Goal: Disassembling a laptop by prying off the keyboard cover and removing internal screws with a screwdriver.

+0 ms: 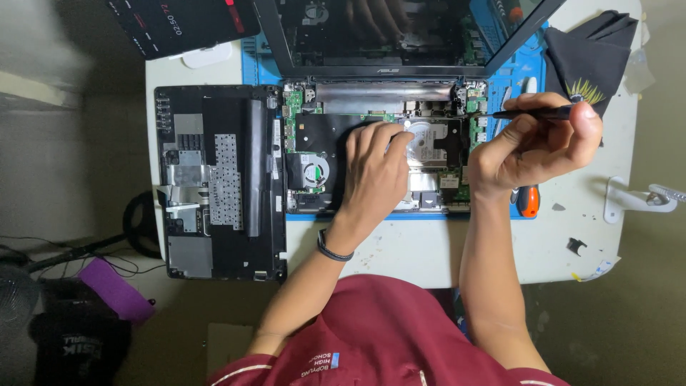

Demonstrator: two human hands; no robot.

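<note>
An opened laptop (371,107) lies on a blue mat, its circuit boards, fan (312,171) and silver hard drive (429,139) exposed. My left hand (375,175) rests flat on the laptop's insides, fingers spread over the hard drive area. My right hand (536,143) hovers at the laptop's right edge and grips a thin black screwdriver (532,112), whose tip points left toward the board near the right hinge. The laptop's screen (400,32) stands open at the far side.
The removed black bottom cover (218,179) lies upside down left of the laptop. A black cloth (589,53) sits at the back right, an orange-handled tool (528,201) under my right wrist, a white bracket (632,200) at the right edge.
</note>
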